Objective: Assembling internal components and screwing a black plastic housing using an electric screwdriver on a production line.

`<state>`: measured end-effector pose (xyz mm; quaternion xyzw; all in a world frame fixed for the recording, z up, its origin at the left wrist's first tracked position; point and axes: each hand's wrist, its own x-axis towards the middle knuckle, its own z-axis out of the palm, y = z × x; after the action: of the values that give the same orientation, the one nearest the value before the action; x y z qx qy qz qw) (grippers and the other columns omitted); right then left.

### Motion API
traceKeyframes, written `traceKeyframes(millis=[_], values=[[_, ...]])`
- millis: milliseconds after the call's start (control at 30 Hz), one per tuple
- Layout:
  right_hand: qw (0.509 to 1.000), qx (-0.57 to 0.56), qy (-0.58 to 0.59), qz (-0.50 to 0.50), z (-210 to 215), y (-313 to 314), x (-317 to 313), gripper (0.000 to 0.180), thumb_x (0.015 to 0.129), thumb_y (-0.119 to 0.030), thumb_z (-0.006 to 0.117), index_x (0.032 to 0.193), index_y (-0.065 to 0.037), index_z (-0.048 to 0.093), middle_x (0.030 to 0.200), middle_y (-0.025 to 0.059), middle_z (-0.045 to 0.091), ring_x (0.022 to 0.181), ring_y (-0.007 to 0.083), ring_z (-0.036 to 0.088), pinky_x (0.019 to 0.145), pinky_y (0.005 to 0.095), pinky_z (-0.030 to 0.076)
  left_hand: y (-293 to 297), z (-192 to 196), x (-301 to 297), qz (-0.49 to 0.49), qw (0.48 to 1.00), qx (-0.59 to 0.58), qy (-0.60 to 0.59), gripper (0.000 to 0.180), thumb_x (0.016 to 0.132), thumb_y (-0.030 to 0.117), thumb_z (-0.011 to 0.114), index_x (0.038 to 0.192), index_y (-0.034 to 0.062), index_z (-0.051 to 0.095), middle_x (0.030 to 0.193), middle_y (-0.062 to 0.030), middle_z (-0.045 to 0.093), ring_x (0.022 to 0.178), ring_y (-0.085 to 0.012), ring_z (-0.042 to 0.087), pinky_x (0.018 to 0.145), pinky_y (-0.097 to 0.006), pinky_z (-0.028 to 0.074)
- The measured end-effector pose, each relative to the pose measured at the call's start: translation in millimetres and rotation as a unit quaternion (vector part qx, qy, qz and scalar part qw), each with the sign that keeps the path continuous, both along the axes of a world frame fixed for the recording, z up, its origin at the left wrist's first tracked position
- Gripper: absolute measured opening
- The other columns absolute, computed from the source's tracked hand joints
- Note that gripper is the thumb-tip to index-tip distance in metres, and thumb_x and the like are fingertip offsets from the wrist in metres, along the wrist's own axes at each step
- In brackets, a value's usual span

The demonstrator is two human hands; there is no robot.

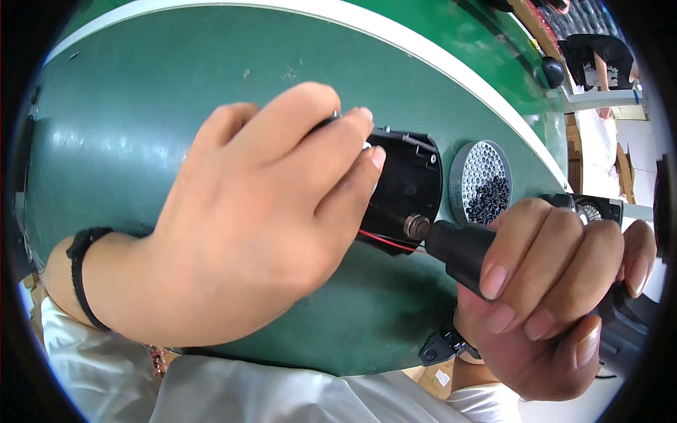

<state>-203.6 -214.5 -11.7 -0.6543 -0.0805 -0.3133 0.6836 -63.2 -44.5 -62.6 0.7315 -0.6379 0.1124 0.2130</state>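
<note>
My left hand [261, 204] is curled over a black plastic housing [412, 180], gripping its left part and covering it. A bit of something white shows by the fingertips, too small to name. Wrapped in the fingers of my right hand [550, 289] is a black electric screwdriver [455, 247]. Its metal nose [416, 227] points left, over the housing's near right edge. A red wire [386, 240] runs out along the near side of the housing, below the screwdriver's nose.
Right of the housing stands a round grey dish [482, 156] with a dimpled floor and many small black screws [490, 199]. Beyond my right hand is a black part with a round grille [589, 210]. A white edge strip [423, 53] bounds the green table [141, 106]. Another person [599, 63] is at the far right.
</note>
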Motion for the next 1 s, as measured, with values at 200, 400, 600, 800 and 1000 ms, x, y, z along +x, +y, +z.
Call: traceKeyframes(millis=[200, 400, 600, 800, 1000], values=[[0.999, 0.026, -0.019, -0.024, 7, -15, -9, 0.033, 0.087, -0.010, 0.064, 0.112, -0.005, 0.042, 0.070, -0.0007, 0.051, 0.057, 0.0141, 0.052, 0.066, 0.0314, 0.046, -9, 3, -19, 0.033, 0.999, 0.012, -0.005, 0.060, 0.056, 0.008, 0.077, 0.115, 0.0006, 0.068, 0.129, -0.0147, 0.064, 0.120, -0.0375, 0.058, 0.097, -0.055, 0.043], [0.988, 0.126, -0.079, -0.035, 25, -21, -22, 0.022, 0.078, 0.000, 0.063, 0.087, -0.006, 0.044, 0.067, -0.0022, 0.048, 0.054, 0.0093, 0.049, 0.063, 0.0246, 0.045, -19, 34, -25, 0.004, 0.993, 0.065, 0.104, 0.053, 0.066, 0.023, 0.082, 0.115, 0.0061, 0.071, 0.127, -0.0119, 0.066, 0.127, -0.0374, 0.056, 0.114, -0.070, 0.014], [0.983, 0.111, -0.146, 0.025, 20, -17, -15, 0.028, 0.076, 0.000, 0.068, 0.073, -0.012, 0.044, 0.067, -0.0024, 0.048, 0.054, 0.0082, 0.049, 0.063, 0.0235, 0.044, -23, 10, -5, -0.110, 0.985, -0.117, 0.065, 0.024, 0.067, 0.018, 0.085, 0.090, 0.0128, 0.078, 0.108, -0.0036, 0.071, 0.118, -0.0323, 0.062, 0.116, -0.068, 0.011], [0.974, 0.115, -0.183, 0.071, 21, -4, 2, 0.035, 0.073, -0.002, 0.075, 0.069, -0.016, 0.043, 0.066, -0.0031, 0.047, 0.054, 0.0076, 0.048, 0.064, 0.0236, 0.045, 0, 18, 7, -0.056, 0.979, -0.046, 0.189, 0.020, 0.065, 0.013, 0.086, 0.083, 0.0144, 0.078, 0.092, 0.0035, 0.071, 0.110, -0.0264, 0.064, 0.117, -0.066, 0.009], [0.978, 0.111, -0.170, 0.052, 23, 0, 6, 0.037, 0.071, -0.003, 0.077, 0.068, -0.017, 0.043, 0.063, -0.0037, 0.046, 0.054, 0.0071, 0.048, 0.064, 0.0233, 0.045, -1, 15, 11, -0.067, 0.975, -0.038, 0.208, 0.021, 0.064, 0.012, 0.086, 0.082, 0.0146, 0.077, 0.091, 0.0047, 0.070, 0.108, -0.0251, 0.064, 0.117, -0.066, 0.010]])
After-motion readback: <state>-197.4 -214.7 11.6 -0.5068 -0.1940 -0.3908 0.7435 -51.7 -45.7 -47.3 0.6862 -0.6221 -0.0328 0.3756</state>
